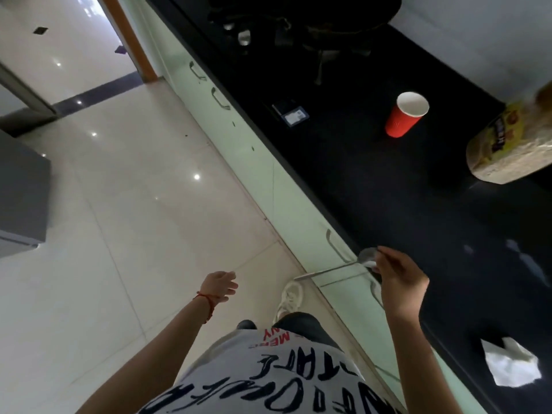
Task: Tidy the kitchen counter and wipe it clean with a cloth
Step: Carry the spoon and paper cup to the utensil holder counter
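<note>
R hand (398, 280) grips spoon (363, 259) — jar (507, 144) label unreadable, shirt (268, 380) text blurred.

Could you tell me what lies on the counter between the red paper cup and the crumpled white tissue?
In the head view, nothing: between the red paper cup and the crumpled white tissue there is only bare black counter.

Cup (406, 114) on counter (373, 180), jar (513, 144) right of it, stove (298, 28) behind
</note>
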Motion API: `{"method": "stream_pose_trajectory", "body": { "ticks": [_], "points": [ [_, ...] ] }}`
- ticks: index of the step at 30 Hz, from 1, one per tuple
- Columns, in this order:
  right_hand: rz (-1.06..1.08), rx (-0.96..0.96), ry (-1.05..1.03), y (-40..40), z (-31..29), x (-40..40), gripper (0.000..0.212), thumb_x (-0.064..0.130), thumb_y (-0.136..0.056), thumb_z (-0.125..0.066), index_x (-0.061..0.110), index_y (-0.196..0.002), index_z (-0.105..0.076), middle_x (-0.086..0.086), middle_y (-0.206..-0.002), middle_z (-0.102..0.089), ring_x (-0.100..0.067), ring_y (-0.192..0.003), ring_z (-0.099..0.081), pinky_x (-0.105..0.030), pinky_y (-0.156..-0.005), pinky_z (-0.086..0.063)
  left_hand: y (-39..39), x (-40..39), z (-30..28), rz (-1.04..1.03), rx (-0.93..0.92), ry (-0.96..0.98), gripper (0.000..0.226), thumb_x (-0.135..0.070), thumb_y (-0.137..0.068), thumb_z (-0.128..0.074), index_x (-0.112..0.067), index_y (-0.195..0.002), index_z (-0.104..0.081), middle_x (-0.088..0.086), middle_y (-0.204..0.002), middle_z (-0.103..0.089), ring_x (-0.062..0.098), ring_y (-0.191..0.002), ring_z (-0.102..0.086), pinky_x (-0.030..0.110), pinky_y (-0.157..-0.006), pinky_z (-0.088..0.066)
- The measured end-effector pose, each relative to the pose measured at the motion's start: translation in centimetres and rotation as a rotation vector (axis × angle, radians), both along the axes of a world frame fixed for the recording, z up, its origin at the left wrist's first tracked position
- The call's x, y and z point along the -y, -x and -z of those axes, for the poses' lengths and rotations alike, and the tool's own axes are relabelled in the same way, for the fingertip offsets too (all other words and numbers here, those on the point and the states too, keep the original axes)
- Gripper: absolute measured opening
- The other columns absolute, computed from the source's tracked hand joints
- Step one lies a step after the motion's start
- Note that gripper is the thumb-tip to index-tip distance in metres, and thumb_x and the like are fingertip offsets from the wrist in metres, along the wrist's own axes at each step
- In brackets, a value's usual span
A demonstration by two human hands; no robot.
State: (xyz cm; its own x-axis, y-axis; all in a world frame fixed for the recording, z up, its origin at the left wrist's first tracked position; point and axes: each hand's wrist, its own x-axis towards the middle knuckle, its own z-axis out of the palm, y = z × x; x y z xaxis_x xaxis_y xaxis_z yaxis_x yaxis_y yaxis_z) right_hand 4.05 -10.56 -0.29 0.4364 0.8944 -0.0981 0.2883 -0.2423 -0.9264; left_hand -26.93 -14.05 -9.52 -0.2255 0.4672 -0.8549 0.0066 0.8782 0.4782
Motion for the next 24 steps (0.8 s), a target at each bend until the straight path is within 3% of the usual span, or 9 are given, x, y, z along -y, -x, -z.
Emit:
{"method": "stream_pose_trajectory", "body": {
  "ticks": [3,6,8,11,15,17,19,21,24],
  "points": [
    [0.049,-0.047,-0.063,-1.0,-1.1,-4.2,0.014,0.003,-0.082,-0.064,0.008,-0.093,-0.070,0.018,-0.064,-0.067,0.005,-0.061,-0.063,-0.005,-0.059,-0.049,-0.7,-4.4,-2.2,-0.045,0.070,-0.056,0.030,-0.010,-0.096,-0.035,-0.008,-0.073,-0.054,0.009,-0.070,-0.053,0.017,-0.058,-0.046,0.024,-0.053,-0.029],
    [0.078,-0.063,-0.129,-2.4,-2.3,-7.6,0.015,0.002,-0.082,-0.063,0.012,-0.091,-0.069,0.015,-0.069,-0.067,0.006,-0.062,-0.063,-0.007,-0.061,-0.051,-1.8,-9.2,-5.3,0.003,0.030,-0.233,0.028,-0.007,-0.095,-0.040,-0.012,-0.073,-0.057,0.002,-0.062,-0.064,0.013,-0.055,-0.057,0.023,-0.057,-0.035],
    [0.104,-0.075,-0.148,-3.3,-2.8,-9.4,0.022,0.003,-0.082,-0.064,0.025,-0.083,-0.068,0.018,-0.071,-0.070,0.001,-0.070,-0.066,-0.016,-0.068,-0.056,-2.9,-12.4,-7.7,0.030,0.042,-0.369,0.026,-0.004,-0.094,-0.043,-0.014,-0.076,-0.060,-0.007,-0.052,-0.069,0.005,-0.051,-0.063,0.024,-0.061,-0.039],
    [0.157,-0.080,-0.146,-4.4,-3.1,-11.3,0.026,0.004,-0.081,-0.064,0.029,-0.080,-0.067,0.013,-0.073,-0.070,-0.016,-0.081,-0.069,-0.032,-0.076,-0.058,-5.5,-17.0,-11.3,0.153,0.022,-0.541,0.010,-0.022,-0.082,-0.053,-0.022,-0.082,-0.063,-0.010,-0.064,-0.071,0.002,-0.062,-0.065,0.021,-0.065,-0.047],
    [0.259,-0.096,-0.141,-5.5,-3.1,-12.3,0.031,0.002,-0.080,-0.065,0.033,-0.077,-0.067,0.012,-0.072,-0.071,-0.008,-0.076,-0.067,-0.028,-0.073,-0.057,-10.1,-22.7,-14.0,0.393,0.054,-0.679,0.015,-0.035,-0.075,-0.056,-0.032,-0.088,-0.061,-0.010,-0.085,-0.067,-0.004,-0.073,-0.067,0.015,-0.070,-0.053],
    [0.322,-0.128,-0.136,-5.6,-3.0,-12.3,0.026,0.000,-0.080,-0.064,0.026,-0.079,-0.067,0.008,-0.072,-0.071,-0.007,-0.075,-0.066,-0.024,-0.072,-0.055,-12.5,-25.4,-14.1,0.481,0.053,-0.711,0.009,-0.023,-0.084,-0.061,-0.029,-0.091,-0.061,-0.006,-0.087,-0.066,0.005,-0.082,-0.065,0.020,-0.078,-0.052],
    [0.390,-0.140,-0.135,-5.5,-3.3,-12.4,0.022,-0.002,-0.080,-0.063,0.019,-0.082,-0.068,0.018,-0.069,-0.070,0.004,-0.069,-0.064,-0.010,-0.066,-0.051,-15.1,-27.9,-13.6,0.559,0.037,-0.736,0.014,-0.016,-0.086,-0.060,-0.019,-0.100,-0.062,0.000,-0.090,-0.066,0.013,-0.087,-0.063,0.029,-0.085,-0.051],
    [0.459,-0.139,-0.129,-5.4,-3.5,-12.4,0.018,-0.003,-0.080,-0.063,0.014,-0.084,-0.067,0.025,-0.068,-0.069,0.008,-0.067,-0.062,-0.005,-0.063,-0.047,-17.4,-30.1,-13.1,0.624,0.024,-0.751,0.030,-0.016,-0.083,-0.065,-0.010,-0.112,-0.059,0.006,-0.099,-0.065,0.015,-0.091,-0.061,0.029,-0.086,-0.051],
    [0.538,-0.098,-0.125,-4.9,-3.9,-12.4,0.020,-0.003,-0.080,-0.064,0.016,-0.082,-0.068,0.026,-0.070,-0.069,0.008,-0.068,-0.062,-0.005,-0.063,-0.046,-20.3,-33.4,-12.1,0.670,-0.005,-0.740,0.063,-0.020,-0.075,-0.074,-0.010,-0.131,-0.045,0.009,-0.125,-0.056,0.016,-0.108,-0.056,0.025,-0.089,-0.049]
  ]
}}
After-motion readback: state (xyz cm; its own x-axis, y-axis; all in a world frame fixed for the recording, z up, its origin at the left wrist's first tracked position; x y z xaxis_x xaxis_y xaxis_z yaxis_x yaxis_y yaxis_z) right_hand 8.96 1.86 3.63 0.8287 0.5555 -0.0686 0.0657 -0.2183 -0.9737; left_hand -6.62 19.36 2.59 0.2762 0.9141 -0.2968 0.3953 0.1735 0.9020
